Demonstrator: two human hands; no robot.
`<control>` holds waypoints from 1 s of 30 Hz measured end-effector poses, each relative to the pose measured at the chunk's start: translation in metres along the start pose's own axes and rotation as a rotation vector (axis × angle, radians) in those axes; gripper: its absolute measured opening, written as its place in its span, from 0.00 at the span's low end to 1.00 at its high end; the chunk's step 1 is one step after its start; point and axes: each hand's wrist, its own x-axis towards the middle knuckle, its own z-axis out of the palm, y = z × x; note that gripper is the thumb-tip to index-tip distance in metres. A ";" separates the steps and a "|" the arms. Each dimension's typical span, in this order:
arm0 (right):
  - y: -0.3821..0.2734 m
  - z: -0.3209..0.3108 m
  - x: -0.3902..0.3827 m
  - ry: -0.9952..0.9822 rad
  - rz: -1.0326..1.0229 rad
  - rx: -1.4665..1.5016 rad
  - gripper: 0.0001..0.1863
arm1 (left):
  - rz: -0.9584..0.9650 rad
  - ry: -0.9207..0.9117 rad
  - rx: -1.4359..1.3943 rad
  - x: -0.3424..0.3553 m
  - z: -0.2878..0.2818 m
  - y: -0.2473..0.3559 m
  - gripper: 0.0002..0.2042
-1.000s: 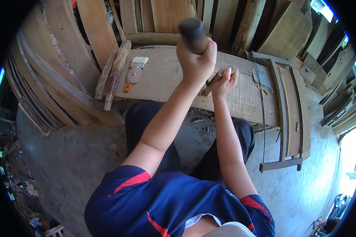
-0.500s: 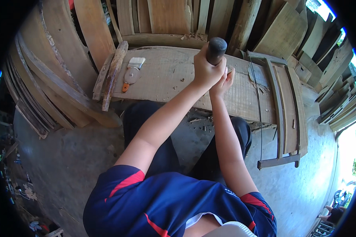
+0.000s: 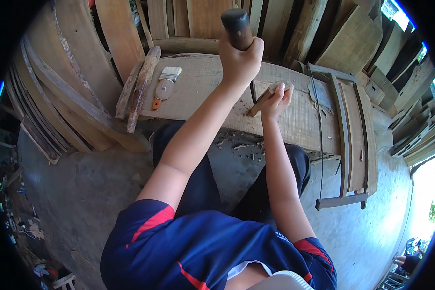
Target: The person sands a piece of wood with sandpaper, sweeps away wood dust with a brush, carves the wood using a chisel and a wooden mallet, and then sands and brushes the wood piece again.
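Observation:
My left hand (image 3: 241, 60) is closed round the thick wooden handle of a bladed tool (image 3: 238, 28), whose dark end points up. Below the fist a thin dark blade shows edge-on, close to the wood; its exact kind cannot be told. A small wooden block (image 3: 261, 102) is gripped by my right hand (image 3: 277, 100), its lower end resting on the plank bench (image 3: 203, 99). Wood chips lie round the block. Left on the bench is a brush (image 3: 170, 73) with pale bristles and an orange handle, and a round grey disc (image 3: 165, 90) covers its middle.
Rough wood strips (image 3: 141, 89) lie across the bench's left end. A wooden frame saw (image 3: 340, 135) leans over its right end, near a flat grey piece (image 3: 319, 92). Boards (image 3: 210, 19) stand behind and on both sides. Chips litter the concrete floor (image 3: 106, 193) under the bench.
My left hand has moved up and left with the bladed tool, away from my right hand. The wooden block in my right hand, hidden before, now shows.

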 end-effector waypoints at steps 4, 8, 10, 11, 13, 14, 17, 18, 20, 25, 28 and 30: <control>-0.006 0.000 -0.003 -0.007 -0.012 0.012 0.13 | 0.050 0.019 0.048 -0.014 0.006 -0.006 0.08; -0.006 0.001 -0.004 0.012 -0.002 0.001 0.13 | 0.014 0.015 0.106 -0.008 0.005 -0.018 0.07; -0.005 0.000 0.000 0.011 -0.023 0.017 0.13 | -0.009 0.033 0.000 0.000 0.004 -0.001 0.08; -0.007 0.000 -0.004 0.000 -0.030 0.038 0.13 | -0.009 0.032 -0.001 -0.001 0.001 0.000 0.08; -0.010 0.002 -0.004 -0.006 -0.020 0.010 0.13 | 0.039 0.058 -0.026 -0.003 -0.002 0.002 0.09; -0.008 0.001 -0.004 -0.006 -0.015 0.031 0.13 | 0.045 0.056 -0.018 -0.004 -0.004 0.001 0.10; -0.004 0.002 -0.002 0.002 -0.016 0.037 0.13 | 0.032 0.052 -0.025 -0.002 -0.001 -0.001 0.09; -0.003 0.002 -0.003 0.009 -0.022 0.024 0.13 | 0.032 0.052 -0.025 0.000 -0.002 0.000 0.09; -0.002 0.001 -0.005 0.003 -0.025 0.017 0.13 | -0.021 -0.014 0.007 0.007 -0.004 0.003 0.08; -0.003 0.000 -0.002 0.012 0.019 -0.031 0.14 | 0.146 0.073 0.130 -0.013 0.016 0.016 0.06; 0.000 -0.001 -0.003 0.001 0.013 -0.024 0.14 | 0.074 0.058 0.144 -0.007 0.016 0.015 0.06; -0.004 0.001 -0.003 -0.015 0.005 -0.034 0.14 | -0.010 0.062 0.074 0.002 0.012 0.008 0.06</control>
